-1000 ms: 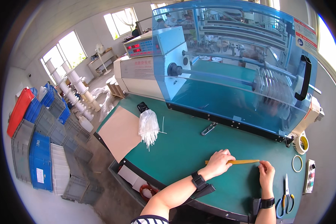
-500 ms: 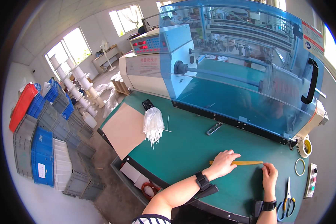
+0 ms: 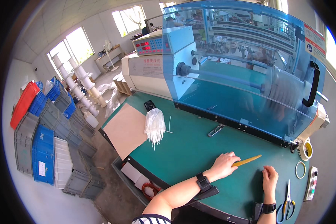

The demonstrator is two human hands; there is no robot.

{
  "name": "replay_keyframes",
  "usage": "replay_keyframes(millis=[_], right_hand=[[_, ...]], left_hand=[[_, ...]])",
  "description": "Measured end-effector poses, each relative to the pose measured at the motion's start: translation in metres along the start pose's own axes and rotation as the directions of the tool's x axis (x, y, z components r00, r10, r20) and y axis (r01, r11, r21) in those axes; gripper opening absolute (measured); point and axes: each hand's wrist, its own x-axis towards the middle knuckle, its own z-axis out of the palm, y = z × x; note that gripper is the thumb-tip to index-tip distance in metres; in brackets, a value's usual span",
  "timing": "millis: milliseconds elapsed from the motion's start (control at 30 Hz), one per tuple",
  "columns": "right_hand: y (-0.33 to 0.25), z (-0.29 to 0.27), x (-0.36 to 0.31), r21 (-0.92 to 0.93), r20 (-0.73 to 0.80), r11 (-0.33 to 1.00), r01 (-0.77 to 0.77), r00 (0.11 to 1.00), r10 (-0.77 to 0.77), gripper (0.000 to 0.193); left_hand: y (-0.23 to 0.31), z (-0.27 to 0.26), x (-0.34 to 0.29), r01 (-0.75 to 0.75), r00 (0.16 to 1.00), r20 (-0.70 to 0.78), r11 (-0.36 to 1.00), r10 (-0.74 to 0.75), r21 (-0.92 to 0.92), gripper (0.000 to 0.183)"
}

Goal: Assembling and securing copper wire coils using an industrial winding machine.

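Note:
My left hand (image 3: 223,166) grips a flat yellow stick with a narrow tip (image 3: 250,160), which points up and to the right over the green tabletop. The stick's other end is hidden in my fingers. Just right of the tip, apart from it, my right hand (image 3: 269,178) has its fingers curled together low over the table. Anything between those fingers is too small or hidden to make out. Scissors with yellow and blue handles (image 3: 286,206) lie beside my right wrist. A pale yellow ring (image 3: 300,168) lies flat beyond that hand.
A winding machine with a blue see-through cover (image 3: 235,86) stands along the table's far side. Before it lies a small metal cutter (image 3: 215,130). A bag of white sticks (image 3: 155,127) rests near brown cardboard (image 3: 124,130). Tape rolls (image 3: 305,150) and a button box (image 3: 311,183) are at right.
The stick has swung in my left hand, its tip rising away from my right fingers. My right hand has hardly moved. The red digits on the machine's display differ.

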Motion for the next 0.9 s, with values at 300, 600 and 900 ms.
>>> replay_keyframes(millis=[300, 600, 900], right_hand=[[0.0021, -0.0005, 0.0002, -0.002, 0.011, 1.000, -0.017, 1.000, 0.018, 0.010], [0.0012, -0.0012, -0.0003, -0.019, 0.020, 1.000, -0.006, 1.000, 0.006, 0.009], [-0.0014, -0.0006, -0.0001, -0.011, 0.012, 1.000, 0.002, 1.000, -0.001, 0.009]], left_hand=[[-0.0002, 0.0002, 0.0002, 0.011, 1.000, 0.013, 1.000, -0.011, 0.021, 0.028], [0.0005, -0.0003, -0.0008, 0.004, 1.000, 0.005, 1.000, -0.004, 0.010, 0.027], [-0.0008, -0.0002, -0.0010, -0.028, 1.000, -0.012, 1.000, 0.028, 0.009, 0.026]])
